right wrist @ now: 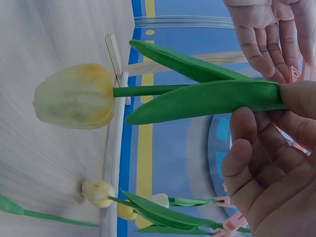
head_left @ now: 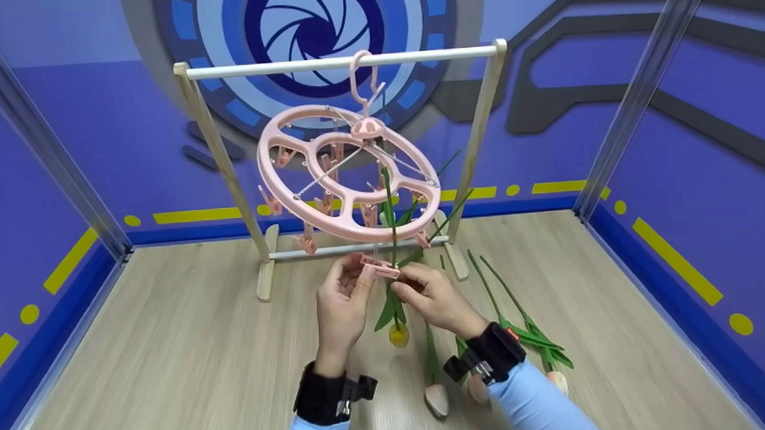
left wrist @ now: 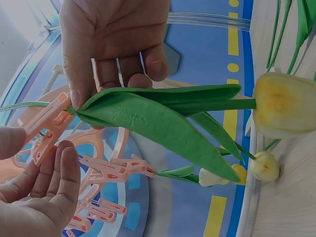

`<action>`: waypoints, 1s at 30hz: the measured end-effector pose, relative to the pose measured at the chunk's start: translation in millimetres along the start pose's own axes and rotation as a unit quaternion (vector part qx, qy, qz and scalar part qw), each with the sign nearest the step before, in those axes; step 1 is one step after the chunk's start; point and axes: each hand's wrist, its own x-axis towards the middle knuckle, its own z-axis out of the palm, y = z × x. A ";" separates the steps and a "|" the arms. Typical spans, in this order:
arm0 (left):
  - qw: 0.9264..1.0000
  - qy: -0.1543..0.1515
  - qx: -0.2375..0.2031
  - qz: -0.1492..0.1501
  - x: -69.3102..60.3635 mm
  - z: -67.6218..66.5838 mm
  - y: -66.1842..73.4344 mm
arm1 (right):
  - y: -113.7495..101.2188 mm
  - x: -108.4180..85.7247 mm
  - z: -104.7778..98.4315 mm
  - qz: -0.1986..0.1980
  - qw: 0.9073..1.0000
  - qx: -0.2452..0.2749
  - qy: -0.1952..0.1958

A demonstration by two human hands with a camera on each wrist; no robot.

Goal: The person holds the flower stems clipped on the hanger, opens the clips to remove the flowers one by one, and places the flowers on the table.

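Note:
A pink clothespin (head_left: 380, 268) hangs below the rim of a round pink hanger (head_left: 351, 232). My left hand (head_left: 342, 305) pinches its handle end between thumb and fingers. My right hand (head_left: 439, 299) pinches the green stem of a yellow tulip (head_left: 398, 335), flower pointing down, where the leaves meet the stem. In the left wrist view the clothespin (left wrist: 47, 126) has its tip at that stem, beside the right fingertips; whether its jaws enclose the stem I cannot tell. The tulip's leaves (right wrist: 207, 102) and pale yellow flower (right wrist: 74, 96) show large in the right wrist view.
The hanger hooks over the white bar (head_left: 275, 67) of a wooden-legged rack (head_left: 481, 129). Other clothespins hang around it, some holding tulips in the wrist views. Several tulips lie on the table at the right, among them a pale one (head_left: 437, 401) near my right sleeve.

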 end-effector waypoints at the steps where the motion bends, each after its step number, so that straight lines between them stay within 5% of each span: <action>1: 1.000 -0.001 0.000 0.000 -0.1 0.1 0.2 | -0.1 -0.2 0.0 0.000 1.000 -0.001 0.001; 30: 0.999 0.009 0.030 0.038 -1.0 1.1 -2.2 | -2.3 -0.2 -3.1 -0.007 1.000 -0.015 -0.006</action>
